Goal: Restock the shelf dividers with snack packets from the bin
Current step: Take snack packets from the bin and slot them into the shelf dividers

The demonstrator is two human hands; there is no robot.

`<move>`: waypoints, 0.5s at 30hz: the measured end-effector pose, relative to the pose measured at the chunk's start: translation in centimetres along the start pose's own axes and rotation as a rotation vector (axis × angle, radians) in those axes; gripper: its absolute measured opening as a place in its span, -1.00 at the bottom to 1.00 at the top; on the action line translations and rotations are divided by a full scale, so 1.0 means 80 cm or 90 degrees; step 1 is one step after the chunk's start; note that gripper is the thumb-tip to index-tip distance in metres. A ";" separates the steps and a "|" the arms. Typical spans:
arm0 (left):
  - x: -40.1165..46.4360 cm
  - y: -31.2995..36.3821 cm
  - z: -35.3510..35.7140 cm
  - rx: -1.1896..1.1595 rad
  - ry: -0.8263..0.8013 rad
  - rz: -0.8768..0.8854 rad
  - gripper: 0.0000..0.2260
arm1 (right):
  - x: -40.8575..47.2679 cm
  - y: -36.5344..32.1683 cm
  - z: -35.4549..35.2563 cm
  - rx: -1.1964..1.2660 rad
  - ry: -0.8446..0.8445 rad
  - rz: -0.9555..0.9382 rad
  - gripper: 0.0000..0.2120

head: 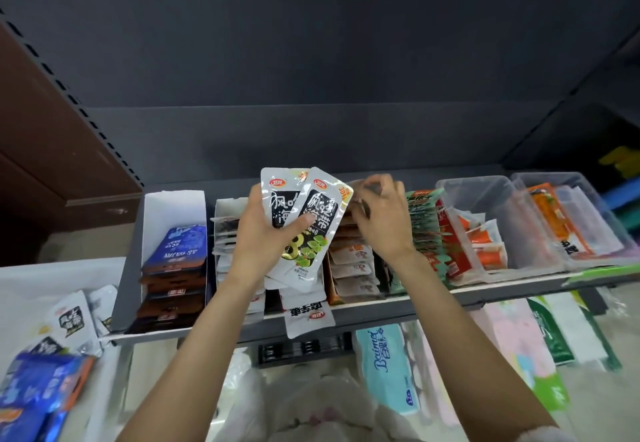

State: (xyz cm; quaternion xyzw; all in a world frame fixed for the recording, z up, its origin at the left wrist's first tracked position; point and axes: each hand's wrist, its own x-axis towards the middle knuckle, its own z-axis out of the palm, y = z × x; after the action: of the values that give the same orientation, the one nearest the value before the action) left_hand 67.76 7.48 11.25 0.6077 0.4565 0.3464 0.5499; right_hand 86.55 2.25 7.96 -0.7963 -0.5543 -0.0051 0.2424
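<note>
My left hand (263,234) grips a fan of silver-and-black snack packets (308,220) upright above the middle of the shelf (433,294). My right hand (379,220) reaches into the divider just right of them, its fingers curled on a brown packet (360,187) at the back of that row; it is blurred. Below it lies a row of pale brown packets (351,261). A white bin (20,289) at lower left holds more silver packets (74,320) and blue packets (38,386).
A white cardboard divider (173,199) at left holds blue and brown packets. Green packets (424,230), a red pack and clear plastic tubs (485,185) fill the right of the shelf. One silver packet (308,317) hangs over the shelf's front edge. Tissue packs (384,365) lie below.
</note>
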 end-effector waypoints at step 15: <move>-0.014 0.010 -0.052 -0.191 0.108 0.085 -0.74 | -0.006 -0.031 -0.072 0.643 -0.113 0.136 -0.90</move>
State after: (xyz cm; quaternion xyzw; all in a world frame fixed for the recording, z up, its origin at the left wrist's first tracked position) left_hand 63.68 7.93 12.77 0.5168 0.4029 0.4962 0.5696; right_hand 85.68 0.18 13.87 -0.6297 -0.4215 0.3553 0.5473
